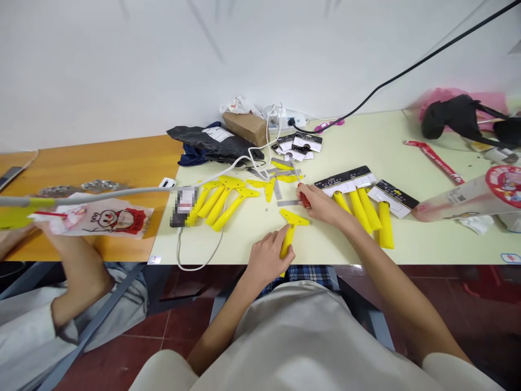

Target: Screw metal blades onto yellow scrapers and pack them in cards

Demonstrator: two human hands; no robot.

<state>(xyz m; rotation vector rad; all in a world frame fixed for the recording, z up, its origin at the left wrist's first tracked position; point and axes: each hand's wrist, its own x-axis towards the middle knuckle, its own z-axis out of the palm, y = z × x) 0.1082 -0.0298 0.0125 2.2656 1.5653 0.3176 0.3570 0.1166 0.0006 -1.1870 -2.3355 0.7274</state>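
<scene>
Near the table's front edge, my left hand (266, 255) is closed around the grip of a yellow T-shaped scraper handle (293, 219), its wide head pointing away from me. My right hand (319, 203) grips a screwdriver (303, 196) by its red handle. The thin shaft points up and away, with its tip close to the loose metal strips and yellow pieces (287, 178). To the left of my hands lie several yellow scraper handles (223, 201). On the right, more yellow handles (360, 209) lie partly under black-and-white cards (345, 179).
A power strip (299, 119), cardboard box (246, 127) and black plastic bag (217, 145) stand at the wall. White cables cross the table. At right lies a drink cup (468, 201). At left, a co-worker's arm (79, 266) is beside a printed paper bag (122, 220).
</scene>
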